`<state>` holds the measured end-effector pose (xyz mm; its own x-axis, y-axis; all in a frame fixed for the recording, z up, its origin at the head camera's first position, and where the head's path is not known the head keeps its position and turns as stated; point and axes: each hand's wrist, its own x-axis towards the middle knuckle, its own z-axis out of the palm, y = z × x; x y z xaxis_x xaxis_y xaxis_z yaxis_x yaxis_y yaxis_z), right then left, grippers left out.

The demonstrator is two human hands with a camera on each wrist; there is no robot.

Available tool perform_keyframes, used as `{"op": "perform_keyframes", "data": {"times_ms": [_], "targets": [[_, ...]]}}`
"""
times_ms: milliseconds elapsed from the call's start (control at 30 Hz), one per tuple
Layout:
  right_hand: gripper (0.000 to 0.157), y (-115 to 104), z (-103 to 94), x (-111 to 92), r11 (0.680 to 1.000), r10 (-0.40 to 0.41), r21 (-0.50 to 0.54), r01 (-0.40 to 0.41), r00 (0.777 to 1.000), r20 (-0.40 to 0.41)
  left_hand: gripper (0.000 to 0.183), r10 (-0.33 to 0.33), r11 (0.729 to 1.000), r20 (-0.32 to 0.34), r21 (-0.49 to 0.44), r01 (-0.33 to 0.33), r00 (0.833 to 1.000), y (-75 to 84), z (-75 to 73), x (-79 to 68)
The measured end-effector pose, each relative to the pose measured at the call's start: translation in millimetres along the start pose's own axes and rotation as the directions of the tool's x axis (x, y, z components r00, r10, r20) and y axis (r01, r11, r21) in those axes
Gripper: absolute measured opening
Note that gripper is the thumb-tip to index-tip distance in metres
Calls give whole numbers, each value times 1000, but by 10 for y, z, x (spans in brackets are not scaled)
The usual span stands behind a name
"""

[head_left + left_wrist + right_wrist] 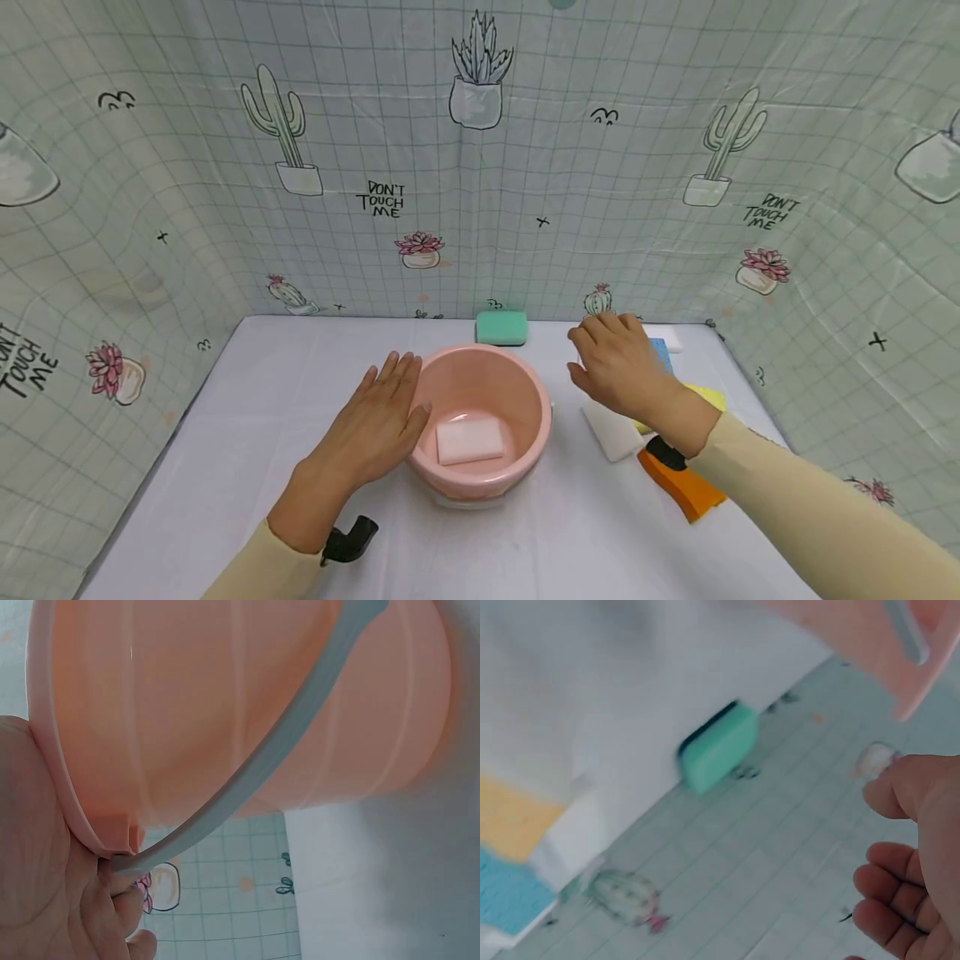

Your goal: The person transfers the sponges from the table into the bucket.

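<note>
A pink bucket (487,379) stands upright on the white table, with a white sponge (470,442) lying flat on its bottom. My left hand (378,421) rests on the bucket's left rim, fingers straight and pointing away from me. In the left wrist view, the grey handle (262,769) hangs down along the bucket's outer wall. Raised to the right of the bucket, my right hand (622,367) holds nothing, its fingers loosely bent. In the right wrist view, a gap shows between its thumb (896,787) and fingers.
A green sponge (502,328) with a dark layer stands behind the bucket. Under and around my right arm lie a white sponge (613,433), an orange piece (682,487), a yellow piece (708,396), a blue piece (662,354) and another white piece (671,337). A cactus-print curtain (510,167) surrounds the table.
</note>
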<state>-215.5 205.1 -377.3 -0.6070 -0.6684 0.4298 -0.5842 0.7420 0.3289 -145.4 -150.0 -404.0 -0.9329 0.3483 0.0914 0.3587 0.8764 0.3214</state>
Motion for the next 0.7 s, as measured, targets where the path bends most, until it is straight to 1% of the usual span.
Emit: {"op": "perform_keyframes", "data": {"times_ms": [67, 133, 200, 233, 300, 333, 433, 533, 600, 667, 700], "targets": [[36, 137, 8, -93, 998, -47, -42, 49, 998, 50, 69, -5, 1000, 1, -1, 5, 1000, 3, -3, -3], [36, 248, 34, -185, 989, -109, -83, 120, 987, 120, 69, -6, 1000, 1, 1, 6, 1000, 4, -5, -3], [35, 334, 70, -264, 973, -173, -116, 198, 965, 199, 70, -6, 1000, 4, 3, 6, 1000, 3, -4, 0], [35, 362, 99, -286, 961, -208, -131, 243, 949, 237, 70, -7, 1000, 6, 6, 7, 1000, -4, -8, -5], [36, 399, 162, -315, 931, -272, -155, 331, 911, 311, 70, -9, 1000, 7, 9, 9, 1000, -16, -19, -16], [38, 411, 197, -324, 911, -302, -167, 378, 885, 354, 70, -10, 1000, 9, 7, 10, 1000, -22, -23, -19], [51, 411, 316, -341, 850, -369, -176, 497, 799, 475, 70, -13, 1000, 13, -1, 13, 1000, -33, -30, -20], [66, 377, 428, -360, 794, -403, -166, 585, 710, 577, 70, -16, 1000, 28, -9, 16, 999, -33, -31, -6], [71, 345, 482, -376, 770, -413, -156, 618, 670, 617, 71, -23, 1000, 44, -10, 23, 999, -26, -35, 0], [77, 313, 522, -393, 759, -424, -136, 636, 643, 637, 71, -28, 1000, 56, -6, 29, 998, -18, -40, 1], [78, 298, 534, -399, 757, -430, -127, 641, 635, 641, 71, -31, 1000, 59, -3, 31, 998, -15, -43, -2]]}}
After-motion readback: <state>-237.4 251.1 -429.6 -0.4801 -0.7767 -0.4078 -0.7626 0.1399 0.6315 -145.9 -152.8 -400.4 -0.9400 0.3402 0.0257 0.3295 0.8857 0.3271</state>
